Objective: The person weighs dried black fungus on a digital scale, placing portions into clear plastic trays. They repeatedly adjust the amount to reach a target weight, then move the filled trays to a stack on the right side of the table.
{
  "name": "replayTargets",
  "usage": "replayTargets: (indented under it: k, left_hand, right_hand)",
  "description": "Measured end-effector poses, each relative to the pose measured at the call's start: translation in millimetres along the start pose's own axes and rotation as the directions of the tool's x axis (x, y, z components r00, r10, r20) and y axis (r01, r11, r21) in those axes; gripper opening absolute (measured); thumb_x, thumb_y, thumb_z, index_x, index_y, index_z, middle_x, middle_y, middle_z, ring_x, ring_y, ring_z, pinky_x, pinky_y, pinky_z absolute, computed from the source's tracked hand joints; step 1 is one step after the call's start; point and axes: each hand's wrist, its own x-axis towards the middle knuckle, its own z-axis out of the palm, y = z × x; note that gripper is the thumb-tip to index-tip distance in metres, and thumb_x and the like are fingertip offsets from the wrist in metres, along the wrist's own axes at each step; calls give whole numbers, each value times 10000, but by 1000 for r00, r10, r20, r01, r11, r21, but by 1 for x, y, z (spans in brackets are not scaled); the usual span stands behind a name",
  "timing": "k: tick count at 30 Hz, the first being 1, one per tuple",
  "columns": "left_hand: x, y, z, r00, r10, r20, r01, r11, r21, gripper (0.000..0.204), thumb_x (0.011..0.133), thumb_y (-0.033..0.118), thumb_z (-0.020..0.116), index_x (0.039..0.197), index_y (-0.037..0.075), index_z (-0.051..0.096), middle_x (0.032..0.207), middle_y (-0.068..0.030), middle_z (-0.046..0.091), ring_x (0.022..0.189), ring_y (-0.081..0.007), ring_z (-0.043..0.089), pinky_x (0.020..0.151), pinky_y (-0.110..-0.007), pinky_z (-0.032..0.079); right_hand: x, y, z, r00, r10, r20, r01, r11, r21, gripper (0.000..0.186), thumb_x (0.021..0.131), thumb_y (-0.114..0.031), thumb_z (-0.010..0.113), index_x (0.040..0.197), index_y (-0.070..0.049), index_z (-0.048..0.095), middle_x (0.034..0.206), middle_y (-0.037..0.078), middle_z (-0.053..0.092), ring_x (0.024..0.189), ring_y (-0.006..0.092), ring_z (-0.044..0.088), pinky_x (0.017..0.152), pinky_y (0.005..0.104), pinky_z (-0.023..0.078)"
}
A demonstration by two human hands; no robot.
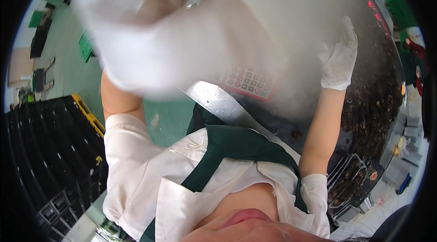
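My left hand point(159, 55), in a white glove, is raised so close that it blurs across the upper left; its fingers cannot be made out. A pale, see-through smear spreads from it toward the right, and I cannot tell whether it is glove or something else. My right hand point(340, 62), also white-gloved, reaches out over the table with thumb and fingers apart and nothing visible in it. Beneath the smear lies a red-edged keypad point(256, 88) with rows of buttons. Beside the right arm, small dark brown pieces point(371, 101) are heaped over the table.
The table's metal edge point(211, 101) runs in front of my apron. A wire rack point(348, 173) stands at the lower right. Stacked black crates point(50, 142) fill the left side, with a green crate point(85, 47) beyond on the floor. Another person's red sleeve point(418, 51) shows far right.
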Motion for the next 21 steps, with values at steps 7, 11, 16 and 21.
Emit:
replayTargets:
  k: [7,11,16,21]
  left_hand:
    - [-2,51,68,960,254,117,-210,931,-299,456,1039,232,621,1431,8,560,1398,-143,610,1247,-171,576,1057,-317,462]
    - [-17,62,88,959,250,133,-205,937,-283,454,1041,238,618,1428,7,564,1390,-143,616,1241,-172,582,1054,-314,465]
    - [-19,48,89,947,281,154,-223,924,-310,452,1044,247,615,1424,7,570,1380,-144,623,1234,-174,589,1050,-310,469]
    - [-26,49,88,951,284,122,-252,940,-228,451,1046,255,611,1420,6,576,1370,-144,630,1228,-176,596,1046,-307,473]
  right_hand:
    - [-56,37,-9,935,-83,-344,29,987,-160,487,1092,-370,546,1286,67,638,1056,172,674,679,142,563,421,174,389]
    - [-74,35,54,964,-198,-179,69,834,-548,250,1012,-179,672,1189,-6,709,953,82,727,646,62,565,447,172,349]
    - [-110,12,161,983,-161,86,147,424,-894,140,941,-101,711,1075,-64,735,957,90,737,711,111,641,561,198,460]
    - [-117,5,225,971,-108,212,226,142,-964,100,901,-131,710,990,-84,705,878,69,699,673,137,625,570,236,461]
